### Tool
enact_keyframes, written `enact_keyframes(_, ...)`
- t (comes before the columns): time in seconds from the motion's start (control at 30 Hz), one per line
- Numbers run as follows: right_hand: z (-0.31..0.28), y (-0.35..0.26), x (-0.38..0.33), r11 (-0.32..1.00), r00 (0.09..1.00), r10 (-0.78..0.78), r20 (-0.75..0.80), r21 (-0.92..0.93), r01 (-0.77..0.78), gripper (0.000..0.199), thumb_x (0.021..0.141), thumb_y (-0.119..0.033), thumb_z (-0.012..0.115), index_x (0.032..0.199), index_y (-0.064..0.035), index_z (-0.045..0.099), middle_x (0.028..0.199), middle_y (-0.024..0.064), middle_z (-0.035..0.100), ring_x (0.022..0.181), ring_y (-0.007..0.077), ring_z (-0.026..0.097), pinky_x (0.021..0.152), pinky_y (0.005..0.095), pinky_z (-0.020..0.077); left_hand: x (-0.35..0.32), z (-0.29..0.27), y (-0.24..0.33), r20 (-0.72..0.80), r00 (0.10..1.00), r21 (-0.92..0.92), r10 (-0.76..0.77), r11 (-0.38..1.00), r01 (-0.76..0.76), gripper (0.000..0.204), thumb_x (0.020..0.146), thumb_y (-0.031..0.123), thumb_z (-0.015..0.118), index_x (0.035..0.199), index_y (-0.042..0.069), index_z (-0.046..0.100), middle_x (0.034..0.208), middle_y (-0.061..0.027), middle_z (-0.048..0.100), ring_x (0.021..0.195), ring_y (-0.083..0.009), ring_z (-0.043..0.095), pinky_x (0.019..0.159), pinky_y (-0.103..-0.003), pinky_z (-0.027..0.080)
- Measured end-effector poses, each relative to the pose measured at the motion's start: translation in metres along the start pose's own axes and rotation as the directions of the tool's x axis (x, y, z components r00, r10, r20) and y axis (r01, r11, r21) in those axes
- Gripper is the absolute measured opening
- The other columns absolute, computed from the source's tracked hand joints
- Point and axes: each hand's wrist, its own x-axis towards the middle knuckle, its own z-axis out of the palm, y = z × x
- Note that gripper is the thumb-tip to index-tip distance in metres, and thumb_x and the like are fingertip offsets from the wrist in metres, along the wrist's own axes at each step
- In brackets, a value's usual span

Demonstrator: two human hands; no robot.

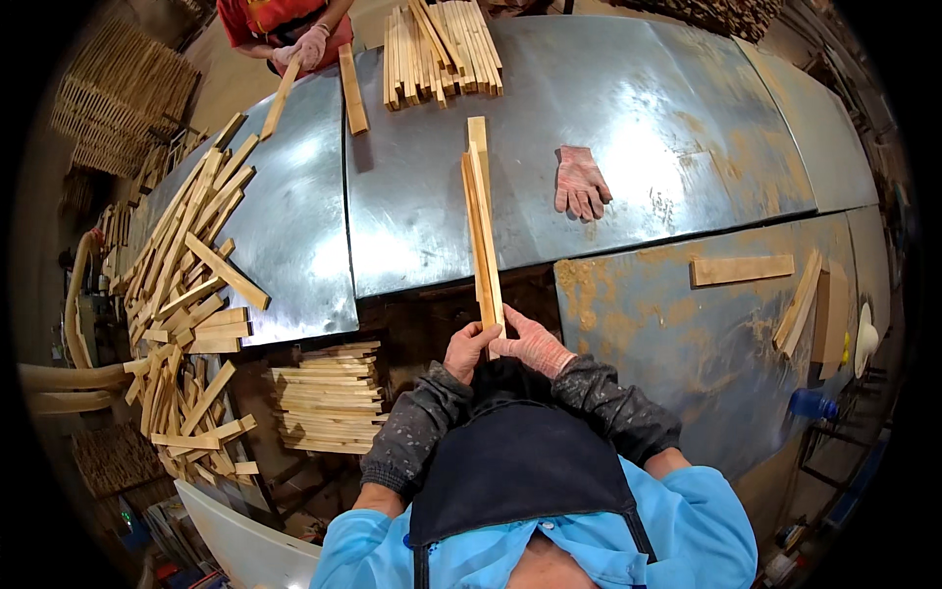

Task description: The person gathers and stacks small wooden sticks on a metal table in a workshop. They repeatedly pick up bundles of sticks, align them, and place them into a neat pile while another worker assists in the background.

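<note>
Near the front edge of the metal table, my bare left hand (465, 351) and my gloved right hand (536, 346) both grip the near ends of a few long wooden strips (484, 226). The strips lie side by side and point away from me, their far ends over the table; one reaches farther than the others. Fingers of both hands are closed around the wood, close together in front of my dark apron (525, 471). A loose pinkish work glove (581, 184) lies palm-down on the metal table (432, 206), right of the strips' far ends.
Jumbled wooden strips (186, 245) cover the table's left side. A neat stack (329, 398) sits lower left, and another pile (442, 59) at the far edge. Across the table a person's gloved hands (302, 49) hold a strip. At right lie a short board (742, 270) and a blue bottle (812, 403).
</note>
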Motion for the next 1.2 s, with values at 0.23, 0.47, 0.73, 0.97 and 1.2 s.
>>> enact_keyframes(0.23, 0.004, -0.023, -0.02, 0.979, 0.989, 0.143, 0.031, 0.141, -0.146, 0.093, 0.092, -0.024, 0.078, 0.169, -0.01, 0.027, 0.108, 0.0031, 0.066, 0.087, 0.0108, 0.062, 0.073, 0.0276, 0.0529, 0.006, 0.006, 0.002, -0.014, 1.0, 0.2, -0.019, 0.98, 0.022, 0.039, 0.098, 0.026, 0.079, 0.122, -0.002, 0.067, 0.106, -0.0066, 0.072, 0.091, -0.0145, 0.069, 0.079, -0.029, 0.057)
enact_keyframes(0.47, -0.007, -0.024, -0.03, 0.985, 0.985, 0.172, 0.012, 0.026, -0.172, 0.1, 0.091, -0.033, 0.079, 0.17, -0.0079, 0.023, 0.107, 0.0058, 0.066, 0.076, 0.0112, 0.055, 0.067, 0.0269, 0.0496, 0.01, 0.017, 0.005, 0.029, 0.998, 0.168, -0.049, 0.985, 0.043, 0.038, 0.097, 0.025, 0.079, 0.123, -0.001, 0.068, 0.108, -0.0061, 0.072, 0.095, -0.0163, 0.068, 0.087, -0.032, 0.055)
enact_keyframes(0.73, -0.002, -0.012, -0.031, 0.979, 0.992, 0.089, -0.093, 0.191, -0.07, 0.095, 0.092, -0.022, 0.078, 0.168, -0.0033, 0.025, 0.111, 0.0081, 0.067, 0.081, 0.0128, 0.059, 0.072, 0.0296, 0.0534, 0.013, 0.012, 0.001, 0.021, 1.0, -0.056, -0.013, 0.998, 0.014, 0.031, 0.099, 0.019, 0.076, 0.123, 0.0, 0.069, 0.107, -0.004, 0.072, 0.095, -0.016, 0.068, 0.089, -0.032, 0.054)
enact_keyframes(0.97, -0.025, 0.001, -0.042, 0.938, 0.976, 0.128, -0.176, 0.34, -0.062, 0.089, 0.093, -0.009, 0.075, 0.168, -0.0075, 0.028, 0.115, 0.0089, 0.067, 0.091, 0.0139, 0.061, 0.077, 0.0294, 0.0541, 0.072, -0.008, 0.032, -0.191, 0.938, 0.377, 0.289, 0.904, -0.202, 0.037, 0.086, 0.022, 0.087, 0.109, -0.004, 0.073, 0.093, -0.0054, 0.075, 0.081, -0.0141, 0.067, 0.07, -0.032, 0.054)
enact_keyframes(1.2, -0.043, -0.003, -0.053, 0.915, 0.963, 0.193, -0.188, 0.39, -0.107, 0.089, 0.092, -0.008, 0.075, 0.168, -0.0105, 0.03, 0.116, 0.0051, 0.065, 0.09, 0.0122, 0.058, 0.074, 0.0282, 0.0519, 0.135, 0.028, 0.024, -0.404, 0.816, 0.849, 0.413, 0.502, 0.166, 0.069, 0.078, 0.038, 0.088, 0.122, -0.004, 0.055, 0.122, -0.0274, 0.063, 0.117, -0.0449, 0.065, 0.1, -0.053, 0.053)
